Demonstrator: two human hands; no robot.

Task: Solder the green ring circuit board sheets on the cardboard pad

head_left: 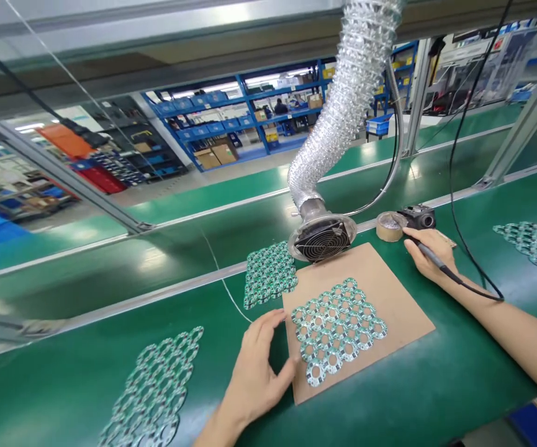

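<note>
My right hand (pixel 430 253) grips a soldering iron (pixel 431 256) like a pen, its cable running back over my forearm. The far end of the iron reaches a tan tape roll (pixel 389 227) with crumpled silvery material inside; whether it touches cannot be made out. My left hand (pixel 261 366) is open, thumb and fingers apart, at the left edge of a brown cardboard sheet (pixel 401 310). On that cardboard lies a panel of ring-shaped circuit boards (pixel 338 326), close to my left fingertips. Whether they touch it is unclear.
A fume extractor fan (pixel 323 239) on a silver flexible duct (pixel 338 99) hangs just behind the cardboard. More circuit board panels lie at left (pixel 156 385), behind (pixel 270 273) and far right (pixel 533 248). A black soldering iron stand (pixel 419 217) stands beside the tape roll. A dark cable (pixel 454 167) hangs at right.
</note>
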